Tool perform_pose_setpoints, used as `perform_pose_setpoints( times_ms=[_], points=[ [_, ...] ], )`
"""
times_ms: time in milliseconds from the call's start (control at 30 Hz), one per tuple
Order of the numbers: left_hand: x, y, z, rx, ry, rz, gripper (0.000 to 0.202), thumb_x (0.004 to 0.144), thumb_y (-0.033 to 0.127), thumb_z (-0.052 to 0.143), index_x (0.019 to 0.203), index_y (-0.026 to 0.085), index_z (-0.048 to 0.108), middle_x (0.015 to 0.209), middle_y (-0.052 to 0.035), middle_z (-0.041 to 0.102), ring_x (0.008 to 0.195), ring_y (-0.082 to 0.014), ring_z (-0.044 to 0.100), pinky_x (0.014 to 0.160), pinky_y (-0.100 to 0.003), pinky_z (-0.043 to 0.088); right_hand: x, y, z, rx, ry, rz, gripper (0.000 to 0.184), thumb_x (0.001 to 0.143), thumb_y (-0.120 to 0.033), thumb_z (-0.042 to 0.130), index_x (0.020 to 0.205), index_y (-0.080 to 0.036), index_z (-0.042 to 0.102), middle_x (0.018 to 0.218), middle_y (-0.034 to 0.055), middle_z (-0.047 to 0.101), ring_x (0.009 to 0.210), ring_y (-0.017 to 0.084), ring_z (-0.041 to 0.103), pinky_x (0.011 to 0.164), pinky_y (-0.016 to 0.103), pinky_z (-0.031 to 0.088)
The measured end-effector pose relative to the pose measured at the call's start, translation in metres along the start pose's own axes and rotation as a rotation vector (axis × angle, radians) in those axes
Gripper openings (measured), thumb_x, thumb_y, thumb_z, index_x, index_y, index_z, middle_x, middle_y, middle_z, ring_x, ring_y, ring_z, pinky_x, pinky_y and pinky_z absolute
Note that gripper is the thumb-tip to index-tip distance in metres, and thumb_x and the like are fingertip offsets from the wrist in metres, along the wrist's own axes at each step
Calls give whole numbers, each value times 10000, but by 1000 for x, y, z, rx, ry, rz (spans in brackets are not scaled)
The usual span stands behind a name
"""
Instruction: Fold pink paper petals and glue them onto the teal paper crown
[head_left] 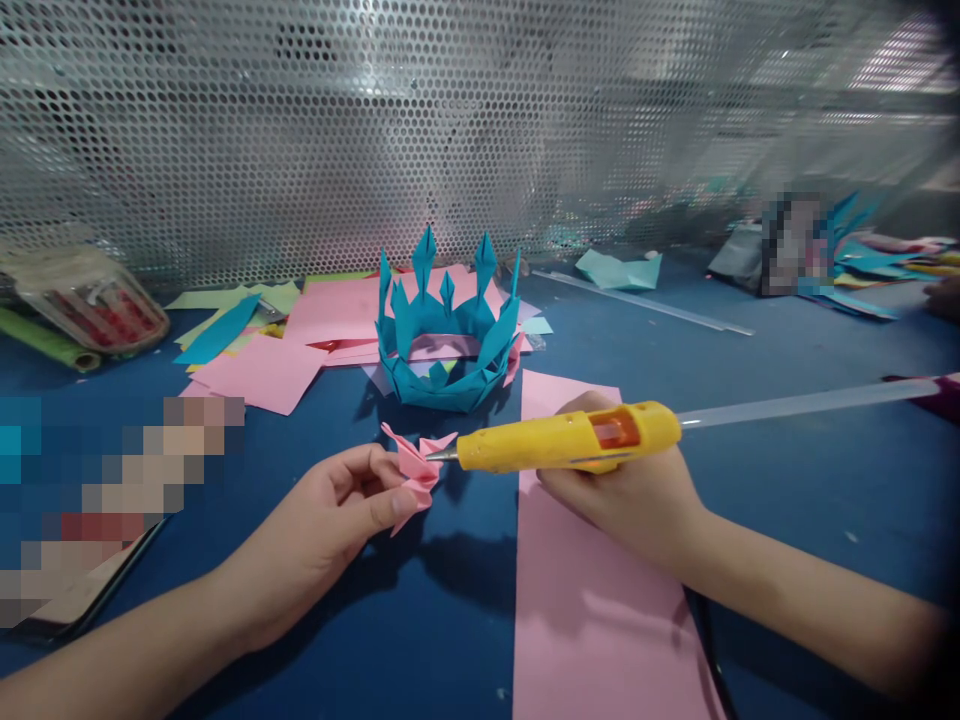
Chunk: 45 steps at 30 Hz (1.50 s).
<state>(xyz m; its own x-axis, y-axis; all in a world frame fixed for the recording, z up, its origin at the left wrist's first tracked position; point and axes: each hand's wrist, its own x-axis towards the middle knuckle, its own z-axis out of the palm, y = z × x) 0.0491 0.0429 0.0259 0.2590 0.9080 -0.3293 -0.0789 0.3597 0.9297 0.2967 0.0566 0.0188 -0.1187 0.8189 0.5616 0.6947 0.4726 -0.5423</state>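
My left hand (337,510) pinches a small folded pink paper piece (414,468) just above the blue table. My right hand (630,490) grips a yellow glue gun (562,440), held level and pointing left. Its metal nozzle touches the pink piece. A clear glue stick (795,405) juts out of the back of the gun to the right. Behind them stands a teal folded-paper crown (446,335).
A long pink paper sheet (592,610) lies under my right hand. More pink, green and teal sheets (262,360) are scattered at the back left beside a clear plastic pouch (90,300). A perforated metal wall (480,120) closes the far side. Paper scraps lie at the far right.
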Motion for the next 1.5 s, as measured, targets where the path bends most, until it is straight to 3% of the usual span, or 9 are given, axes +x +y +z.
perform_pose_setpoints(
  times_ms=[700, 900, 1233, 1500],
  points=[
    [0, -1, 0, 21, 1, -5, 361, 630, 430, 913, 632, 196, 637, 857, 11, 663, 745, -127, 489, 688, -246, 378, 0, 2, -2, -4, -108, 12, 83, 756, -293, 568, 767, -280, 486, 615, -7, 667, 482, 201, 666, 432, 277, 516],
    [1, -2, -1, 5, 16, -17, 400, 597, 470, 926, 639, 195, 638, 765, 24, 615, 713, -124, 467, 676, -243, 371, 1, 3, -2, -5, -120, 14, 71, 741, -252, 542, 784, -279, 492, 602, -15, 660, 475, 191, 661, 438, 265, 518],
    [1, 1, 0, -67, 27, -39, 421, 549, 469, 958, 628, 192, 651, 737, 21, 631, 738, -123, 505, 724, -235, 407, -3, 7, -2, -31, -169, -3, 117, 747, -190, 514, 803, -270, 578, 757, 7, 745, 633, 207, 724, 529, 276, 559],
    [2, -2, -2, -117, 12, -39, 415, 553, 461, 964, 831, 213, 780, 786, 12, 666, 742, -111, 515, 719, -213, 422, -1, 9, -3, -31, -200, -27, 118, 757, -176, 512, 791, -248, 599, 752, 4, 737, 620, 186, 709, 560, 266, 567]
  ],
)
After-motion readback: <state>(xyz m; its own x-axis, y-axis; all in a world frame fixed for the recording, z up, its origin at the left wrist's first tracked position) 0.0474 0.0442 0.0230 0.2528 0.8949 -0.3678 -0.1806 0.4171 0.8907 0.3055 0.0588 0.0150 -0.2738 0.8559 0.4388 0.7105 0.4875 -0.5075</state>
